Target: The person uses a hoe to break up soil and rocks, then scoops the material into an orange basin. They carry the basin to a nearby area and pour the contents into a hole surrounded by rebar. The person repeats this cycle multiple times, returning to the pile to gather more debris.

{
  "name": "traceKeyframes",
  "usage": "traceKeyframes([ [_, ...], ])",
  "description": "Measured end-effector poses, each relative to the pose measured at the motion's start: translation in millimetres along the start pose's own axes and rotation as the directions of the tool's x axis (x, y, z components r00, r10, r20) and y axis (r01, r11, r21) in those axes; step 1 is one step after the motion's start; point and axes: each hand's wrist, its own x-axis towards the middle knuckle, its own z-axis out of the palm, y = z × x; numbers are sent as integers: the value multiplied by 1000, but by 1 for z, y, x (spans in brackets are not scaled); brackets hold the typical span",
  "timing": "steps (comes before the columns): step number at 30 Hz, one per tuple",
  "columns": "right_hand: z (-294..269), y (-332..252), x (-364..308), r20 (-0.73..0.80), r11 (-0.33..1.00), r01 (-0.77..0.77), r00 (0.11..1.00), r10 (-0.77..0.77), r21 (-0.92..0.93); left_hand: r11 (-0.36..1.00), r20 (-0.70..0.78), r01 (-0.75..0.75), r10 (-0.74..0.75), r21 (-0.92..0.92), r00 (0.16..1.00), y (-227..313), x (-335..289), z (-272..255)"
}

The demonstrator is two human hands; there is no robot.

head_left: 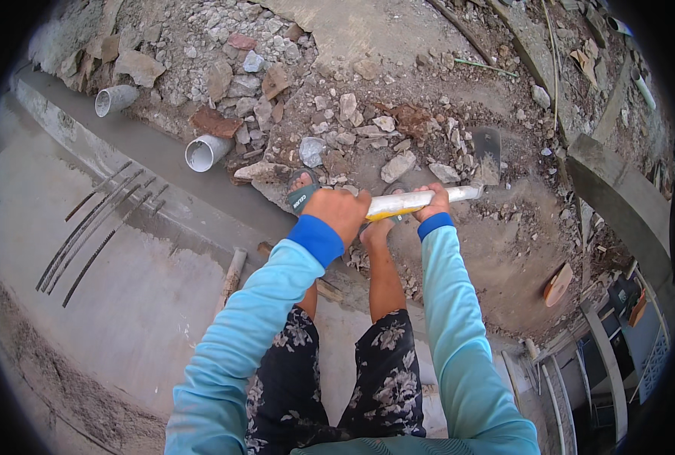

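My left hand [341, 214] is wrapped round the near end of a pale handle with a yellow strip. Farther along to the right, my right hand [433, 200] grips the same handle. The tool looks like a hoe [398, 202]; its handle slants slightly up to the right across my feet. Beyond the handle's right end, a flat dark metal blade [487, 149] stands out roughly crosswise against the rubble. How blade and handle join is hard to make out. Broken stones [398, 166] and loose dirt lie around the blade and in front of my sandals.
Two white pipe ends [207, 153] [116, 99] stick out of the rubble over a grey concrete channel at left. Several bent rebar rods [98, 220] rise from the concrete. A concrete beam [618, 197] stands at right. A reddish oval piece [558, 285] lies on the dirt.
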Motion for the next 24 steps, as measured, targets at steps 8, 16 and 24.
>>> traceKeyframes([
  [8, 49, 154, -71, 18, 986, -68, 997, 71, -153, 949, 33, 303, -307, 88, 951, -35, -170, -42],
  [16, 74, 290, -129, 81, 941, -260, 956, 283, -218, 812, -24, 569, -571, 134, 821, -50, -285, -60],
  [24, 45, 273, -182, 174, 925, -162, 957, 232, -343, 742, -96, 666, -670, -76, 736, -9, -331, -13],
])
